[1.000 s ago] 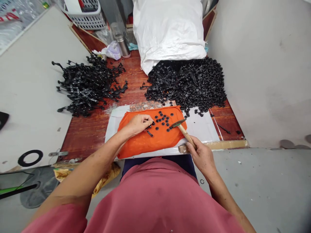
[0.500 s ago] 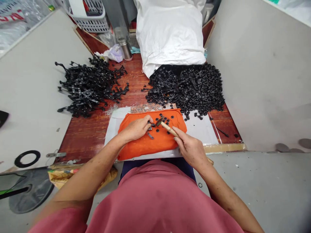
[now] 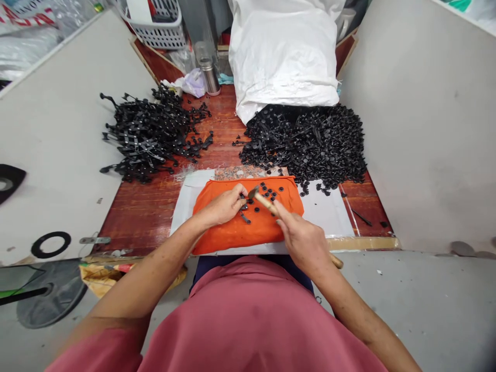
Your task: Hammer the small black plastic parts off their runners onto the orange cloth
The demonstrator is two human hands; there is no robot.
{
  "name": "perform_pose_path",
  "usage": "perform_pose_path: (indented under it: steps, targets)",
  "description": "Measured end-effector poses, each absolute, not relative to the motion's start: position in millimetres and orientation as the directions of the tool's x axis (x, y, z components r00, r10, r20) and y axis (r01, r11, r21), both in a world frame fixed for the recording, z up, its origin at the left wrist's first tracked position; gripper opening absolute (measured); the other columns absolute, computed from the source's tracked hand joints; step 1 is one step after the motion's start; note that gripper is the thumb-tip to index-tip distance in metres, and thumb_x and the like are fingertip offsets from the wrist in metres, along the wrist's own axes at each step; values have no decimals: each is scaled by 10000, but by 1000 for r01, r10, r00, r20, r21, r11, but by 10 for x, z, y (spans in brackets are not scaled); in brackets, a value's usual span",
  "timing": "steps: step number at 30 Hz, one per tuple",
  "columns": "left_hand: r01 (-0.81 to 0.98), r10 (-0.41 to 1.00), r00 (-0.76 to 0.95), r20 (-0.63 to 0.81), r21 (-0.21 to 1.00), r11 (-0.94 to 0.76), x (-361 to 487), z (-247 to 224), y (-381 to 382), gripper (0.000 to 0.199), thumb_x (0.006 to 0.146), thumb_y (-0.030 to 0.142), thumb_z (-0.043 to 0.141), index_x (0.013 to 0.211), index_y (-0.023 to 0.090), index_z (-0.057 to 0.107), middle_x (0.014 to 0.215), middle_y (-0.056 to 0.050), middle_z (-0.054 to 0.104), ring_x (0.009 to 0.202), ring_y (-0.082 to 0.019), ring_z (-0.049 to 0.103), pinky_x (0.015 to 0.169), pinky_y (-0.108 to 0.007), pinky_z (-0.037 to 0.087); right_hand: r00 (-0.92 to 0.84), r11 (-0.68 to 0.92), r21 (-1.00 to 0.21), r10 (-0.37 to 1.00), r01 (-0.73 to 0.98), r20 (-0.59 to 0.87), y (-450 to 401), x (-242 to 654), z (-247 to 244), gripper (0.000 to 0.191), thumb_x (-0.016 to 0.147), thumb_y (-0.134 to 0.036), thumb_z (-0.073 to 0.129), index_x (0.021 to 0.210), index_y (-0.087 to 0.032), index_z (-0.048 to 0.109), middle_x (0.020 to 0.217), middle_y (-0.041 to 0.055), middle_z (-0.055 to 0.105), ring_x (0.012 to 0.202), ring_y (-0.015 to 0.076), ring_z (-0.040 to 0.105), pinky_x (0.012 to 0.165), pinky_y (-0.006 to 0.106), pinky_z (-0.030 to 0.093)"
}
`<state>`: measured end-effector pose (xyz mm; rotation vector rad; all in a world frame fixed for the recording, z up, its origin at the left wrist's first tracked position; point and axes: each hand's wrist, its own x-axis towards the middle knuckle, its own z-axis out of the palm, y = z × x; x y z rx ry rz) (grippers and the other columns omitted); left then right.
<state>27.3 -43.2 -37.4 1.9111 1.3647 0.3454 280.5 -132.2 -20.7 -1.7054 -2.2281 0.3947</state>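
Observation:
My right hand [image 3: 304, 235] is closed around the wooden handle of a hammer [image 3: 264, 201]. The hammer's dark head is beside the fingertips of my left hand [image 3: 225, 205]. Those fingers pinch a small black plastic strip [image 3: 245, 217] with a round end, partly hidden under them. Beneath both hands lies an orange cloth [image 3: 232, 235]. Several small round black plastic pieces [image 3: 267, 194] are scattered on it, mostly to the right of the hammer head.
A tangled heap of black plastic strips [image 3: 149, 134] lies at left on the red-brown table [image 3: 135, 214]. At right, a pile of small black pieces [image 3: 310, 142] spreads from a white sack [image 3: 284, 57]. A metal flask [image 3: 210, 75] and a white basket [image 3: 160, 33] stand behind. Grey panels [image 3: 422, 129] flank the table.
The view has shifted, so the table sits slightly further right. The hammer's head is closer to my left fingertips. Both hands keep their hold.

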Motion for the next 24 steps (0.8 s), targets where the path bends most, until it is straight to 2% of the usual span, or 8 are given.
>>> perform_pose_path:
  steps: [2, 6, 11, 13, 15, 18, 20, 24]
  targets:
    - [700, 897, 392, -204, 699, -146, 272, -379, -436, 129, 947, 260, 476, 1050, 221, 542, 921, -28, 666, 793, -193, 606, 730, -302, 432, -267, 259, -349, 963, 901, 26, -1307, 2806, -197, 521, 1063, -311, 419, 1583, -326, 461, 980, 69, 778, 732, 217, 719, 681, 311, 576]
    - [707, 902, 376, -213, 694, -132, 276, -378, -441, 151, 947, 257, 475, 1075, 217, 545, 911, -25, 660, 780, -187, 596, 722, -301, 429, -243, 257, -351, 966, 901, 83, -1302, 2791, -177, 536, 1080, -322, 392, 1616, -302, 403, 1039, 87, 773, 772, 213, 727, 720, 306, 569]
    - [689, 913, 355, -199, 716, -112, 294, -386, -455, 128, 930, 243, 502, 1035, 218, 571, 819, 2, 630, 738, -174, 568, 700, -292, 416, -277, 255, -248, 959, 934, -57, -1285, 2737, -181, 541, 1052, -265, 488, 1590, -311, 448, 972, 73, 782, 751, 219, 743, 673, 292, 564]
    - [622, 929, 307, -209, 783, -29, 287, -368, -490, 135, 933, 254, 500, 1032, 216, 584, 796, 12, 609, 704, -155, 556, 685, -277, 423, -279, 255, -319, 960, 913, -31, -1275, 2763, -193, 544, 1056, -259, 480, 1596, -303, 436, 1057, 73, 790, 829, 222, 758, 745, 306, 587]
    - [478, 940, 249, -234, 874, 92, 266, -321, -555, 204, 950, 304, 500, 1109, 217, 594, 754, 30, 561, 632, -127, 516, 639, -253, 414, -249, 237, -472, 968, 849, 38, -1276, 2833, -206, 531, 1065, -264, 455, 1594, -309, 435, 1208, 59, 774, 936, 213, 764, 836, 311, 598]
    - [220, 951, 198, -238, 956, 194, 244, -223, -685, 470, 907, 377, 618, 1356, 257, 548, 763, 49, 515, 583, -90, 457, 581, -217, 375, -125, 172, -662, 985, 729, 119, -1307, 2995, -227, 510, 1072, -296, 434, 1580, -323, 453, 1402, 24, 688, 1093, 205, 744, 951, 316, 587]
    - [136, 951, 189, -245, 966, 222, 264, -186, -765, 582, 839, 373, 710, 1393, 261, 567, 819, 36, 538, 577, -69, 435, 548, -203, 341, -56, 130, -708, 990, 694, 127, -1353, 3111, -255, 501, 1065, -319, 445, 1565, -316, 479, 1457, 14, 642, 1193, 219, 706, 1028, 343, 562]
    - [180, 946, 142, -292, 947, 265, 369, -257, -844, 474, 849, 401, 677, 1262, 170, 686, 717, 33, 515, 503, -54, 340, 484, -210, 262, -23, 84, -716, 995, 693, 94, -1504, 3294, -365, 491, 1057, -348, 461, 1546, -334, 502, 1493, -11, 602, 1321, 221, 622, 1125, 369, 499]
